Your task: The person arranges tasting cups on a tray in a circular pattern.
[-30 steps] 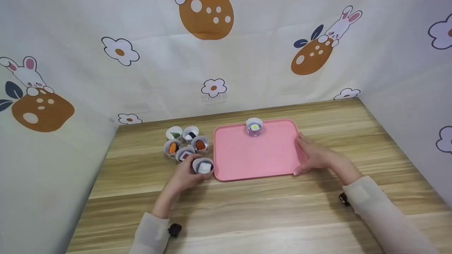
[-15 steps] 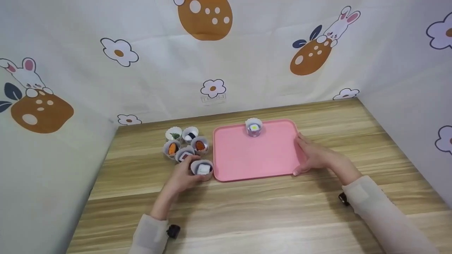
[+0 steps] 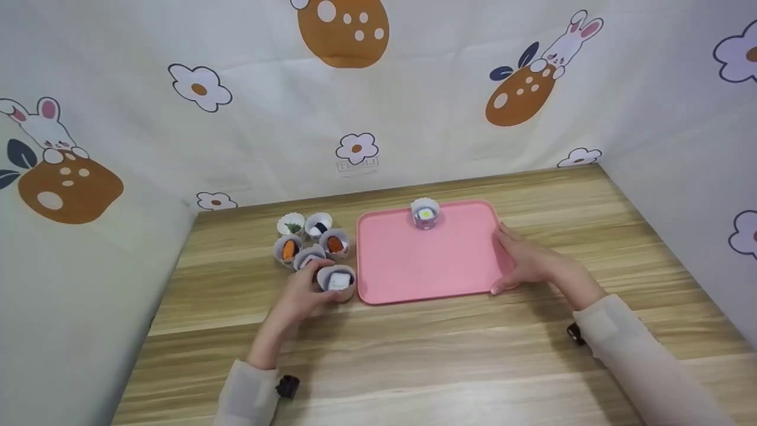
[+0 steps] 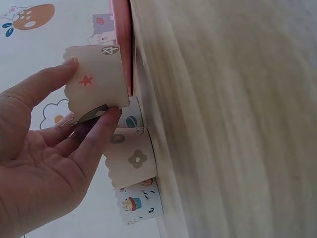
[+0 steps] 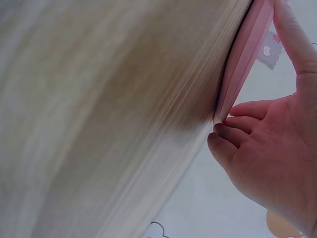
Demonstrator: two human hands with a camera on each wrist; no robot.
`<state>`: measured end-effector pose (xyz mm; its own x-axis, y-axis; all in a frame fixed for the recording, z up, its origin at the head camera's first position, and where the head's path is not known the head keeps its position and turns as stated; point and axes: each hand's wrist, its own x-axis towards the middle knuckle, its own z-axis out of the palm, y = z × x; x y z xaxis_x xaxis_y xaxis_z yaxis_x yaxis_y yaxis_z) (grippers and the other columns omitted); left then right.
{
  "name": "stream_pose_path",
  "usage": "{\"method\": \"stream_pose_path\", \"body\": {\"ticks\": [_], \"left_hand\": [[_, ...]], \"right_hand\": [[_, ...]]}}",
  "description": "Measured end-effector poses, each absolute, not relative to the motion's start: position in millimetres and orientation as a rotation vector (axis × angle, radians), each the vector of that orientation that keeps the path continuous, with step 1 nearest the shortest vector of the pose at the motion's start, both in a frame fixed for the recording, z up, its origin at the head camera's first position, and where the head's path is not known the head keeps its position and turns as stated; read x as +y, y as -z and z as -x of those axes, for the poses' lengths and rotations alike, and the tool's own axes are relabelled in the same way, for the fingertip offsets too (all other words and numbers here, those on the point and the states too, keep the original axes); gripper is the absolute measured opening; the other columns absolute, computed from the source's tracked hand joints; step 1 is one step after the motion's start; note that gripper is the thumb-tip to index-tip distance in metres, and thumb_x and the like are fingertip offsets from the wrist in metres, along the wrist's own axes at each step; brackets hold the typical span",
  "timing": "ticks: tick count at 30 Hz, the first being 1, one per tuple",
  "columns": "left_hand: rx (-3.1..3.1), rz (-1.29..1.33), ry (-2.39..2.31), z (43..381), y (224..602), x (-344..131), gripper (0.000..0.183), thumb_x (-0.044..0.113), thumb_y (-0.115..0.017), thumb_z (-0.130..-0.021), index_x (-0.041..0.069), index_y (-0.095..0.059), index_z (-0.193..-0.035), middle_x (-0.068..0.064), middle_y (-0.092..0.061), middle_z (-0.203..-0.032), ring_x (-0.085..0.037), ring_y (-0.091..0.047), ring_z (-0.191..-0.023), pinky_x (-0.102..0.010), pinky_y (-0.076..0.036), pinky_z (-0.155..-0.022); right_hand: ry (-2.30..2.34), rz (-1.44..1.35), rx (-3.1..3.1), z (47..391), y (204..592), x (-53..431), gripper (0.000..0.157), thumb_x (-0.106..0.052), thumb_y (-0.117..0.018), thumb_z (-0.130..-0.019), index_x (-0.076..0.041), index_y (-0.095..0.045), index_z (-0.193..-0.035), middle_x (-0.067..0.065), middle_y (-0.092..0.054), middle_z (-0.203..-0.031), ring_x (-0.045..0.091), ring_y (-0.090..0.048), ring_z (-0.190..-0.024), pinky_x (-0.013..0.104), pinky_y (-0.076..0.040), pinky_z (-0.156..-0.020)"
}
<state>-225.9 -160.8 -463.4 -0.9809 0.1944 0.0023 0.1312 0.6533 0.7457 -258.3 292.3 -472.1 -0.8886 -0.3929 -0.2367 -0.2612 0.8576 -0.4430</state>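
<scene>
My left hand (image 3: pixel 300 294) pinches a paper baking cup (image 3: pixel 349 292) between thumb and fingers, just left of the tray. Inside the cup sits a white block-shaped toy sushi piece (image 3: pixel 339 281). The left wrist view shows the cup's beige wall (image 4: pixel 96 74), printed with a small red star. My right hand (image 3: pixel 532 261) lies along the right edge of the pink tray (image 3: pixel 429 260), fingers and thumb spread and touching its rim. In the right wrist view, the fingertips (image 5: pixel 223 136) reach the tray's edge (image 5: pixel 242 59).
Several more baking cups with toy sushi stand left of the tray, including one with an orange topping (image 3: pixel 288 249) and one with a dark-banded piece (image 3: pixel 319 227). A cup with a yellow-centred roll (image 3: pixel 425 214) stands at the tray's back edge. Patterned cloth (image 3: pixel 272 118) surrounds the wooden table (image 3: pixel 414 361).
The left hand and its baking cup have shifted a little left, and the cup has risen slightly since half a second ago. The right hand and tray hold still.
</scene>
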Motion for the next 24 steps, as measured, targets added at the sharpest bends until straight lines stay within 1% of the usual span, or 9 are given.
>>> {"method": "stream_pose_path", "body": {"ticks": [10, 16, 21, 24], "left_hand": [[2.749, -0.254, -1.255, 227, 457, -158, 0.056, 0.011, -0.082, -0.079, 0.006, -0.059, -0.130, -0.018, -0.061, -0.134, -0.035, -0.054, -0.128, -0.051, -0.041, -0.111], [2.753, -0.308, -1.266, 229, 455, -156, 0.057, 0.009, -0.081, -0.080, 0.005, -0.058, -0.133, -0.017, -0.060, -0.136, -0.035, -0.053, -0.130, -0.052, -0.040, -0.112], [2.765, -0.343, -1.255, 232, 453, -152, 0.058, 0.012, -0.082, -0.081, 0.004, -0.058, -0.133, -0.017, -0.060, -0.136, -0.035, -0.053, -0.129, -0.052, -0.041, -0.111], [2.767, -0.331, -1.226, 234, 451, -150, 0.058, 0.014, -0.082, -0.081, 0.004, -0.058, -0.133, -0.019, -0.060, -0.136, -0.036, -0.053, -0.129, -0.052, -0.041, -0.111]], "right_hand": [[0.585, 0.487, 2.707, 258, 472, 293, 0.137, -0.063, -0.083, -0.066, 0.010, -0.007, -0.155, 0.030, 0.002, -0.164, 0.051, -0.010, -0.150, 0.060, -0.016, -0.122], [0.590, 0.497, 2.708, 258, 472, 292, 0.136, -0.061, -0.084, -0.067, 0.011, -0.007, -0.154, 0.031, 0.001, -0.163, 0.051, -0.011, -0.149, 0.060, -0.017, -0.122], [0.600, 0.519, 2.715, 258, 471, 292, 0.135, -0.058, -0.085, -0.068, 0.013, -0.009, -0.153, 0.034, -0.001, -0.162, 0.054, -0.014, -0.148, 0.062, -0.020, -0.120], [0.601, 0.518, 2.718, 258, 472, 292, 0.135, -0.058, -0.085, -0.067, 0.013, -0.009, -0.154, 0.034, -0.001, -0.162, 0.054, -0.014, -0.148, 0.062, -0.020, -0.121]]}}
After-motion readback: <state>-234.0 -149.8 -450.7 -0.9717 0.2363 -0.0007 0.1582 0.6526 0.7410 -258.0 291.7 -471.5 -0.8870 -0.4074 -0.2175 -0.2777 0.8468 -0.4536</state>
